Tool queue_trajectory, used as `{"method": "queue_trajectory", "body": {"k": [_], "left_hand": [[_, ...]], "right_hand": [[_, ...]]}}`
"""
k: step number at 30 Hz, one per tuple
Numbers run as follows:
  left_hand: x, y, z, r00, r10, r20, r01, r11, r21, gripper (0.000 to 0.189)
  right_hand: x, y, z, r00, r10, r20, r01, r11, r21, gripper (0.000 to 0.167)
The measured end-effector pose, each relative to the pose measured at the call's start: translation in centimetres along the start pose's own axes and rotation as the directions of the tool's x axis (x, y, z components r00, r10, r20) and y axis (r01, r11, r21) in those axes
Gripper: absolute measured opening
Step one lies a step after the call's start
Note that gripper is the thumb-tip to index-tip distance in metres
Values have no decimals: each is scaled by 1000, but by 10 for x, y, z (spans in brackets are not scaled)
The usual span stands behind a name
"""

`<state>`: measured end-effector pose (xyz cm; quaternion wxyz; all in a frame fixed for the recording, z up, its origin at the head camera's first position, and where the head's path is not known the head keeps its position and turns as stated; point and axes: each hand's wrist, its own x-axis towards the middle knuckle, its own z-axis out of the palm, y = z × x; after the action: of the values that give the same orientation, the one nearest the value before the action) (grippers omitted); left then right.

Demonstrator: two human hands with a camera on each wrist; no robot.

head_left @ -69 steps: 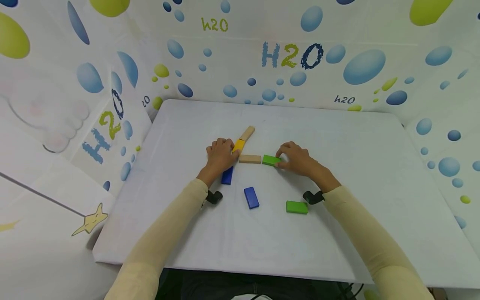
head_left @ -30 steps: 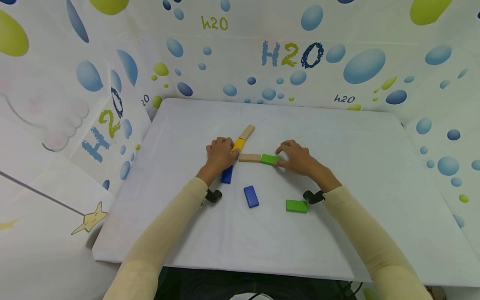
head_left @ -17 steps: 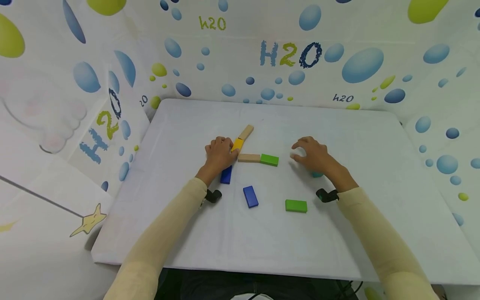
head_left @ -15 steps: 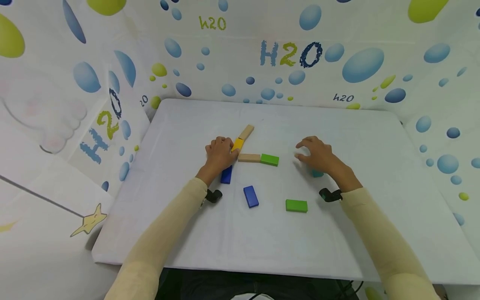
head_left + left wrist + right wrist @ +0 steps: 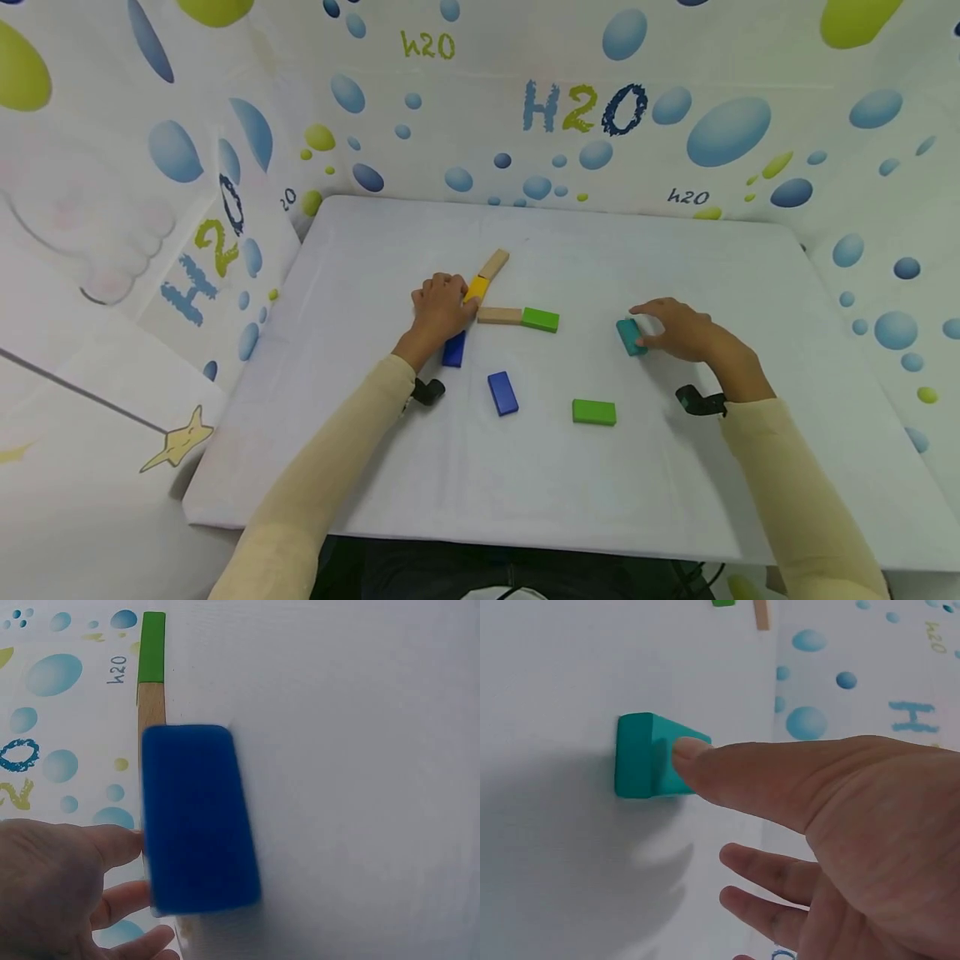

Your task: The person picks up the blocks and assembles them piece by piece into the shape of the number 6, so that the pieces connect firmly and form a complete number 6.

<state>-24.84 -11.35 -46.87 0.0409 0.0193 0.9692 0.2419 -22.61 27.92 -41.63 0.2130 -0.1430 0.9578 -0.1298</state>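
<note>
My left hand (image 5: 441,310) stays where the yellow block (image 5: 477,289) and a dark blue block (image 5: 453,351) meet, covering their near ends. In the left wrist view the blue block (image 5: 199,817) hides the tips of the thumb and index finger; I cannot tell whether they pinch anything. Over on the right, a teal block (image 5: 631,337) lies by my right hand (image 5: 686,332), its thumb and index finger spread apart. In the right wrist view the thumb overlaps the teal block's (image 5: 635,755) side, while the other fingers reach past below it.
A wooden block (image 5: 494,262) extends beyond the yellow one. Another wooden block (image 5: 500,316) and a green block (image 5: 540,320) form a row to the right. Nearer the front lie a loose blue block (image 5: 502,394) and a green block (image 5: 594,412) on the white table (image 5: 360,483).
My right hand has let go of the green block, which now sits against the wooden one, and has moved right to the teal block. The left hand has kept its place.
</note>
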Motion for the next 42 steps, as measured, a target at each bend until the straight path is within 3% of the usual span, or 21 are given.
{"method": "queue_trajectory", "body": {"k": [10,22,42], "left_hand": [[-1,2,-1,1000,-1,4,1,1000,1,36],[1,-1,2,1000,-7,4,6,1000,8,35],[1,-1,2,1000,-9,8,9,1000,9,36]], "right_hand": [[-6,10,9,1000,-5,23,4,1000,19,75],[-8,20,9,997,-59,50,53,990,128,68],[-7,19,18,999,-35,-22,37,997,67,61]]}}
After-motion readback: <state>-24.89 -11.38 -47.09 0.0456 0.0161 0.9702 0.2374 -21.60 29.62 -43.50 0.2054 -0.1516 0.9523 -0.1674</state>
